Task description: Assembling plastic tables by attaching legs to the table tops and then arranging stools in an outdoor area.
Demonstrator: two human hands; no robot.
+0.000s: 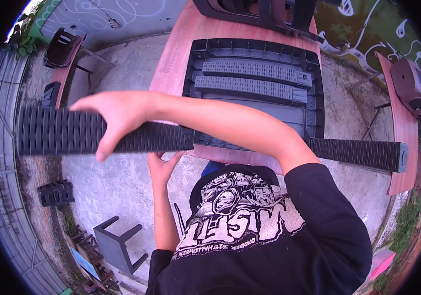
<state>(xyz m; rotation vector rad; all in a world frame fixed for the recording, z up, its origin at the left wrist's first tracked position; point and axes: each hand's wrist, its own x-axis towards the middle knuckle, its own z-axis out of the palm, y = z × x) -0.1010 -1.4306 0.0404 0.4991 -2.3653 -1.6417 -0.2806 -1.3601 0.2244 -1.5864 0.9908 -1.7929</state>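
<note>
A black plastic table leg with a woven-pattern surface lies crosswise at the left. My right hand reaches across my body and grips it from above, thumb on the near side and fingers on the far side. Beneath the leg's inner end is my left hand, with thumb and fingers up against it and fingertips partly hidden. Just beyond my right forearm, a black table top rests underside up. Two similar legs lie inside it. Another woven leg sticks out to the right from its near right corner.
The table top sits on a pinkish wood-grain table, with a stack of dark plastic pieces at its far end. On the floor at lower left stands a grey stool. A side table at the right carries a brown plastic chair.
</note>
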